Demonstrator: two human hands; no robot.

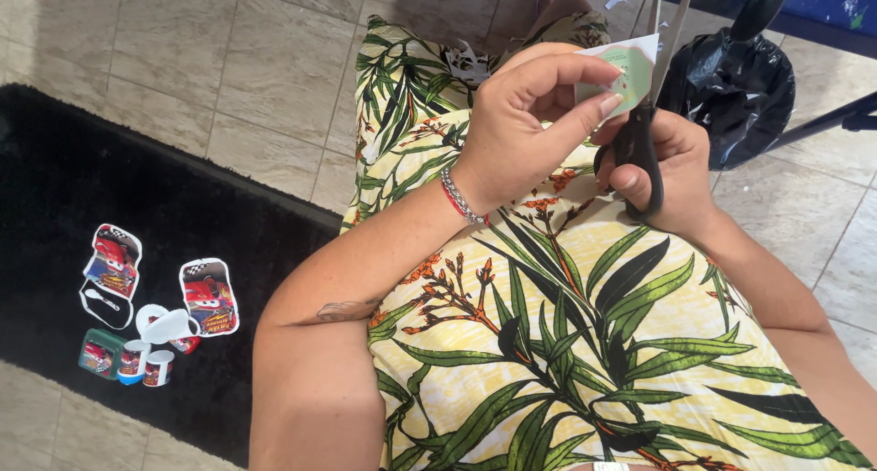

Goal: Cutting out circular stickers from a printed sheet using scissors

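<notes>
Head view, looking down over a seated person's lap in a yellow dress [585, 343] printed with green leaves. The floor [247, 69] is beige tile with pale grout lines, filling the frame from nine o'clock round to twelve and showing again at three o'clock. A black rug [82, 188] lies across the left side, its long edge running diagonally from ten o'clock down toward six; on it at eight o'clock sit paper cutouts [208, 295] with red cartoon cars, just beside several small rolled paper pieces [146, 359].

At one o'clock the left hand [521, 124] pinches a small pale green paper piece [626, 74] between thumb and fingertips, held above the knees; a silver and red bracelet [459, 195] circles that wrist. The right hand [667, 174] is closed through the black handles of scissors [639, 142], whose blades point up toward twelve o'clock and meet the paper's right edge.

A black plastic bag [731, 87] sits near the right hand at two o'clock, beside a dark furniture leg [840, 119]; bare tile lies open between rug and lap.
</notes>
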